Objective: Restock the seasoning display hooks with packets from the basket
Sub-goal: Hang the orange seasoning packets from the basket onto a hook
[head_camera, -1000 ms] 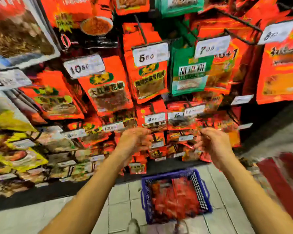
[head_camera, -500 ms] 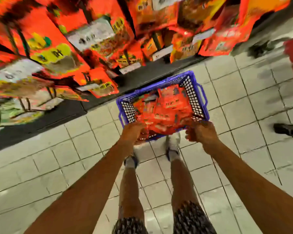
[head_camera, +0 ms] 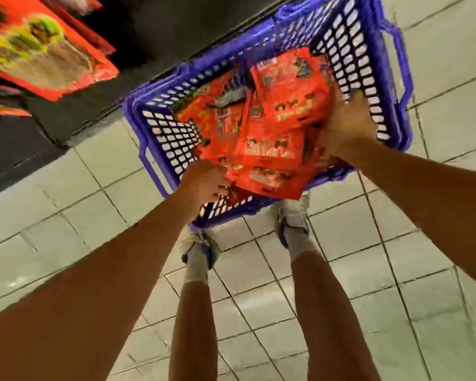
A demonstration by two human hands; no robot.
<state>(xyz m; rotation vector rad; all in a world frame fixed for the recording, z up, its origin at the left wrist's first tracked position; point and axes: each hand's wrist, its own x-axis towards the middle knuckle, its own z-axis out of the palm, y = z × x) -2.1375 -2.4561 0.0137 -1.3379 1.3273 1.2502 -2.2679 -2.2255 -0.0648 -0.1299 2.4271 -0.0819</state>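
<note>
I grip a fanned stack of red packets (head_camera: 275, 149) from both ends over the blue basket (head_camera: 160, 133), left hand (head_camera: 204, 182) pinching low, right hand (head_camera: 346, 125) clutching high, so none slide back.

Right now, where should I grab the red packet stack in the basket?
Judging by its tilt, take the red packet stack by its two side edges, from above. Left hand is at the near-left corner, right hand at the right edge, inside the blue basket.
</note>
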